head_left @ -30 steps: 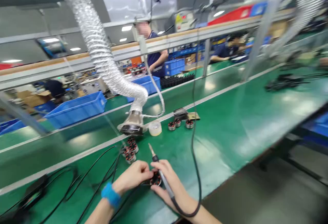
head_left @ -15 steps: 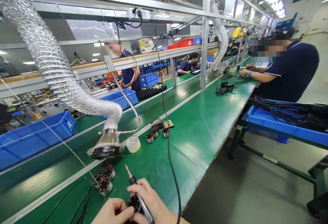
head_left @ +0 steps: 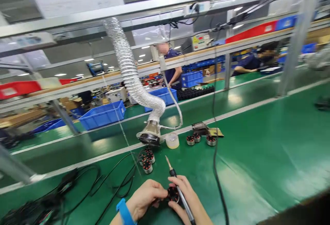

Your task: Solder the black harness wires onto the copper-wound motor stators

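My right hand (head_left: 189,197) is wrapped round a soldering iron (head_left: 173,173), whose bare tip points up and away over the bench. My left hand (head_left: 146,197), with a blue band on its wrist, pinches a small round part (head_left: 173,194) with a black and red face. The fingers of my right hand also rest against this part's far side. Beyond my left hand stand several similar silver-rimmed round parts (head_left: 147,166), some with black wires beside them.
A fume duct hood (head_left: 151,134) hangs low over the bench, with a tape roll (head_left: 172,140) beside it. More round parts (head_left: 190,140) stand near a metal holder (head_left: 200,128). A black cord (head_left: 215,163) hangs at the right. Cables (head_left: 62,190) lie at the left. Co-workers sit or stand beyond.
My view has swung left, so the bench things sit further right and the left-side cables show. Both hands keep their hold on the round part and the soldering iron.
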Tool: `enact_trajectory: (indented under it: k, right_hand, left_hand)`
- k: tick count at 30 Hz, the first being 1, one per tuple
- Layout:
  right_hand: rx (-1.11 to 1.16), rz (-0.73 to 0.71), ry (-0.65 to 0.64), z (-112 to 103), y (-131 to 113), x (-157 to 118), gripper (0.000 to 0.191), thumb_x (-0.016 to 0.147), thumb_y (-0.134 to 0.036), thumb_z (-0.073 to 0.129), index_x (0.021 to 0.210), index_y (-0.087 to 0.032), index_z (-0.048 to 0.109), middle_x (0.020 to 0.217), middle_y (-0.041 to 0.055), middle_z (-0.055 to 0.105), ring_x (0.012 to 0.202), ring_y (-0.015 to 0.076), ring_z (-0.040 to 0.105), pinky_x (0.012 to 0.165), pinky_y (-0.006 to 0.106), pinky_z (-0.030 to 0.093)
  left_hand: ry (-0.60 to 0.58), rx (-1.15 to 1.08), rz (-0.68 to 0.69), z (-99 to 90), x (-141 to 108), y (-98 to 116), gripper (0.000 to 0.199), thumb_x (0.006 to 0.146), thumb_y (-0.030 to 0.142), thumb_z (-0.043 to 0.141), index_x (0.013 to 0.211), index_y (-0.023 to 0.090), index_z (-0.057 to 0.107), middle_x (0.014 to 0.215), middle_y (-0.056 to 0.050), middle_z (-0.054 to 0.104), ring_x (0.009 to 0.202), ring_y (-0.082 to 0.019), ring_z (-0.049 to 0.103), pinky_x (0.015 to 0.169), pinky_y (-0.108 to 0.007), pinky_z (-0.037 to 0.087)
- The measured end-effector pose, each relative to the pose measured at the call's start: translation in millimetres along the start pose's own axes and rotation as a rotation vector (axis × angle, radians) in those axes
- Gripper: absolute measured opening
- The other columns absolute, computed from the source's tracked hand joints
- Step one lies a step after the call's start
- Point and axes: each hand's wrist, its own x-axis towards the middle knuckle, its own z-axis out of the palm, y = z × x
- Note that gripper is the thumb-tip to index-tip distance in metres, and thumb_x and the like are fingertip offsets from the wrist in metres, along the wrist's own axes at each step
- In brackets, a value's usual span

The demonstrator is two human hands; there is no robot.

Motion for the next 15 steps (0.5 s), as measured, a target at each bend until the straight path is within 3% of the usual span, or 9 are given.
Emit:
enact_trajectory:
  k: [6, 11, 15]
  right_hand:
    - [-0.035, -0.037, -0.015, 2, 11, 7, 0.051, 0.084, -0.021, 0.061, 0.134, -0.028, 0.053, 0.133, 0.0103, 0.049, 0.111, 0.0206, 0.064, 0.098, 0.03, 0.053]
    - [-0.082, -0.093, 0.052, 4, 18, 11, 0.044, 0.086, -0.029, 0.062, 0.131, -0.027, 0.058, 0.127, 0.0097, 0.054, 0.105, 0.0207, 0.067, 0.094, 0.03, 0.056]
    - [-0.14, -0.151, 0.099, 7, 27, 13, 0.042, 0.09, -0.035, 0.061, 0.132, -0.028, 0.056, 0.127, 0.0085, 0.054, 0.105, 0.0194, 0.068, 0.093, 0.028, 0.056]
  left_hand:
    - [-0.061, -0.178, -0.052, -13.6, 6, -10, 0.044, 0.045, 0.044, 0.087, 0.062, 0.011, 0.063, 0.057, 0.002, 0.056, 0.047, -0.006, 0.042, 0.045, -0.023, 0.03]
    - [-0.125, -0.139, -0.147, -22.0, 10, -8, 0.048, 0.038, 0.04, 0.093, 0.065, 0.011, 0.066, 0.052, 0.004, 0.053, 0.046, -0.006, 0.043, 0.044, -0.022, 0.036]
    - [-0.122, -0.142, -0.182, -29.9, 9, -6, 0.046, 0.04, 0.038, 0.094, 0.067, 0.012, 0.068, 0.054, 0.002, 0.057, 0.049, -0.008, 0.048, 0.043, -0.022, 0.041]
